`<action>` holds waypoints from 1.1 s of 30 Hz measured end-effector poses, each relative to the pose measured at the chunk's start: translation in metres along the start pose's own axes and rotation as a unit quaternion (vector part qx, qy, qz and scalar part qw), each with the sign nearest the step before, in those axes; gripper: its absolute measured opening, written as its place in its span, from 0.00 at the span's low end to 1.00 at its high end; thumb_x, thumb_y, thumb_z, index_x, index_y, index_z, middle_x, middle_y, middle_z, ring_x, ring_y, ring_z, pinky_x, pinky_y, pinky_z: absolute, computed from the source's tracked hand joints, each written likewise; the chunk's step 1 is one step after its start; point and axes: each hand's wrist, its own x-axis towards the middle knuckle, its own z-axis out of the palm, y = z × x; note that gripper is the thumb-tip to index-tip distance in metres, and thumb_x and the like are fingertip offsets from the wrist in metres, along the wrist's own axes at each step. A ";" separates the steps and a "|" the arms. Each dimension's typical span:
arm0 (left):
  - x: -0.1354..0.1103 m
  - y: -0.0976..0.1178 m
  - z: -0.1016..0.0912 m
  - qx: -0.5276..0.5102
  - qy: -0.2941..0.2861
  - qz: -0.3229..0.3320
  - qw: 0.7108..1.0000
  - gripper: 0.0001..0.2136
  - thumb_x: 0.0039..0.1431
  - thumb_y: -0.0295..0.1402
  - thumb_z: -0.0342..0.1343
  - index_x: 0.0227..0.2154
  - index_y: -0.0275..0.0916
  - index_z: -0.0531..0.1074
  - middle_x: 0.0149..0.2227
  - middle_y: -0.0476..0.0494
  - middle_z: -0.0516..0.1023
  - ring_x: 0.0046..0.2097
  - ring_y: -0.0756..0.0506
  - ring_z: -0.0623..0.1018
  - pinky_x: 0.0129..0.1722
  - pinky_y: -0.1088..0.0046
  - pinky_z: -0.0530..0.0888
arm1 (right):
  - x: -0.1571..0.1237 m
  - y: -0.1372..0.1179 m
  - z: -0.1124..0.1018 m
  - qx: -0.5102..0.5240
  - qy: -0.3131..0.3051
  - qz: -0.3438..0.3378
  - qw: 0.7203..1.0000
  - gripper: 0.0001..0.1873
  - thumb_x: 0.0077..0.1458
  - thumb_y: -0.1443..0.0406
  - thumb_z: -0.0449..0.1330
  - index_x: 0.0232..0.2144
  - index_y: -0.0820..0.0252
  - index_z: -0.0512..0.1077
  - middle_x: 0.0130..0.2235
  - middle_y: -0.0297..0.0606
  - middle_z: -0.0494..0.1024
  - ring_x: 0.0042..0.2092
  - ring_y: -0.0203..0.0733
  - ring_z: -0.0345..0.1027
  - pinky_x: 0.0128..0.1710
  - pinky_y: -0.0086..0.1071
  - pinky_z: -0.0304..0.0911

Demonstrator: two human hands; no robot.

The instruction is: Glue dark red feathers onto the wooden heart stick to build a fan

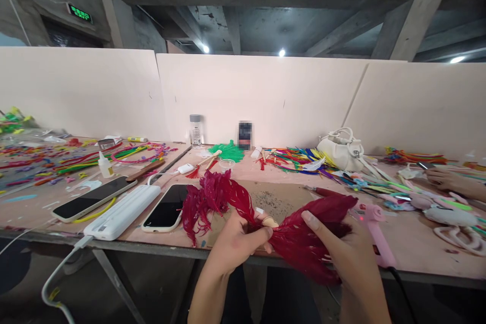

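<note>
A fan-shaped bunch of dark red feathers (pixel 304 243) is held just over the table's front edge. My left hand (pixel 243 238) pinches its narrow end, beside a pale wooden piece (pixel 270 222). The thumb of my right hand (pixel 341 248) lies over the spread feathers, with its other fingers hidden behind them. A crinkled strip of red feathers (pixel 212 192) lies to the left and runs up to my left hand. Beneath it is a brown cardboard sheet (pixel 243 192) with dark specks. A pink glue gun (pixel 374 233) stands right of my right hand.
Two phones (pixel 169 207) and a white power bank (pixel 121 212) with a cable lie to the left. Behind are a green feather fan (pixel 228 152), a clear bottle (pixel 195 130), colourful feathers (pixel 292 157) and a white handbag (pixel 341 149). Another person's hand (pixel 451 179) is at the far right.
</note>
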 end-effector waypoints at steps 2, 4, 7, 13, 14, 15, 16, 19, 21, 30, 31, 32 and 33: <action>0.001 0.000 -0.001 -0.013 0.000 -0.010 1.000 0.13 0.50 0.36 0.71 0.28 0.37 0.72 0.22 0.50 0.76 0.21 0.53 0.72 0.19 0.79 0.62 | -0.001 -0.001 0.001 0.011 0.005 0.008 1.000 0.23 0.43 0.47 0.73 0.29 0.58 0.77 0.28 0.39 0.82 0.32 0.51 0.76 0.29 0.37 0.69; 0.001 0.000 -0.002 -0.024 0.001 -0.020 0.999 0.14 0.48 0.35 0.72 0.28 0.37 0.70 0.22 0.50 0.76 0.21 0.52 0.73 0.19 0.79 0.61 | -0.002 -0.001 0.002 0.013 0.010 0.009 1.000 0.23 0.43 0.46 0.73 0.30 0.59 0.77 0.28 0.40 0.82 0.32 0.51 0.76 0.28 0.37 0.69; 0.001 0.001 -0.003 -0.032 0.008 -0.027 0.999 0.15 0.46 0.33 0.72 0.29 0.38 0.69 0.22 0.51 0.76 0.21 0.52 0.74 0.18 0.80 0.61 | -0.002 -0.001 0.003 0.001 0.013 -0.001 1.000 0.23 0.44 0.46 0.72 0.30 0.59 0.78 0.29 0.41 0.82 0.32 0.51 0.76 0.29 0.38 0.69; 0.001 0.002 0.000 -0.034 0.026 -0.033 0.999 0.17 0.43 0.31 0.72 0.29 0.39 0.67 0.24 0.52 0.77 0.20 0.53 0.72 0.18 0.80 0.60 | -0.001 -0.001 0.004 -0.003 0.018 -0.018 1.000 0.22 0.44 0.47 0.72 0.29 0.59 0.78 0.29 0.40 0.82 0.34 0.53 0.76 0.31 0.39 0.69; 0.001 0.002 0.000 -0.033 0.026 -0.035 0.998 0.17 0.43 0.31 0.72 0.29 0.39 0.67 0.23 0.52 0.77 0.19 0.53 0.72 0.18 0.80 0.60 | -0.001 -0.001 0.004 -0.004 0.018 -0.017 1.000 0.22 0.44 0.47 0.72 0.29 0.59 0.79 0.29 0.40 0.82 0.34 0.52 0.75 0.31 0.39 0.69; 0.001 0.002 0.000 -0.032 0.026 -0.037 0.998 0.17 0.43 0.31 0.72 0.29 0.39 0.67 0.23 0.52 0.77 0.19 0.53 0.72 0.17 0.80 0.60 | -0.001 -0.001 0.004 -0.006 0.017 -0.015 1.000 0.22 0.44 0.47 0.72 0.29 0.59 0.79 0.29 0.40 0.82 0.34 0.52 0.75 0.31 0.39 0.69; 0.001 0.002 0.000 -0.029 0.025 -0.040 0.998 0.17 0.43 0.31 0.72 0.30 0.39 0.67 0.23 0.52 0.77 0.19 0.53 0.72 0.17 0.80 0.59 | -0.002 -0.002 0.004 -0.008 0.017 -0.013 1.000 0.21 0.44 0.47 0.72 0.29 0.59 0.79 0.29 0.40 0.82 0.33 0.52 0.75 0.31 0.39 0.69; 0.000 0.002 -0.003 -0.007 0.022 -0.040 0.999 0.16 0.45 0.34 0.72 0.31 0.38 0.70 0.24 0.50 0.78 0.22 0.51 0.74 0.18 0.80 0.59 | -0.002 -0.003 0.003 -0.015 0.015 -0.012 1.000 0.21 0.44 0.48 0.72 0.29 0.59 0.78 0.29 0.39 0.82 0.33 0.51 0.75 0.32 0.39 0.68; -0.001 0.003 -0.006 0.023 0.008 -0.039 0.999 0.15 0.48 0.36 0.71 0.33 0.36 0.73 0.24 0.48 0.78 0.24 0.50 0.76 0.20 0.78 0.62 | -0.001 -0.003 0.003 -0.004 0.014 -0.014 1.000 0.21 0.44 0.48 0.72 0.29 0.59 0.78 0.29 0.39 0.82 0.33 0.51 0.75 0.33 0.40 0.69; -0.002 0.010 -0.002 0.019 0.034 -0.045 0.998 0.14 0.48 0.39 0.70 0.27 0.36 0.73 0.18 0.50 0.73 0.20 0.53 0.70 0.19 0.80 0.62 | 0.006 0.001 -0.001 0.087 -0.013 0.043 0.995 0.25 0.38 0.49 0.77 0.34 0.59 0.80 0.30 0.39 0.84 0.29 0.50 0.78 0.27 0.37 0.74; -0.001 0.008 -0.003 0.014 0.048 -0.044 0.998 0.13 0.47 0.39 0.70 0.27 0.36 0.73 0.18 0.51 0.73 0.20 0.53 0.69 0.18 0.81 0.61 | 0.006 0.002 0.000 0.102 -0.010 0.046 0.994 0.24 0.38 0.50 0.77 0.34 0.58 0.80 0.30 0.38 0.84 0.29 0.49 0.78 0.27 0.37 0.74; -0.001 0.007 -0.004 0.011 0.060 -0.041 0.997 0.12 0.48 0.38 0.69 0.28 0.36 0.73 0.18 0.52 0.72 0.20 0.53 0.69 0.17 0.81 0.61 | 0.005 0.002 0.000 0.115 -0.005 0.045 0.992 0.24 0.39 0.50 0.76 0.35 0.57 0.80 0.31 0.37 0.84 0.29 0.49 0.78 0.28 0.37 0.74; 0.000 0.005 -0.004 0.008 0.071 -0.038 0.997 0.12 0.48 0.37 0.69 0.28 0.37 0.73 0.18 0.52 0.72 0.19 0.53 0.69 0.17 0.81 0.60 | 0.005 0.002 0.001 0.128 -0.004 0.041 0.991 0.23 0.40 0.50 0.76 0.35 0.57 0.80 0.31 0.37 0.84 0.30 0.48 0.78 0.30 0.37 0.74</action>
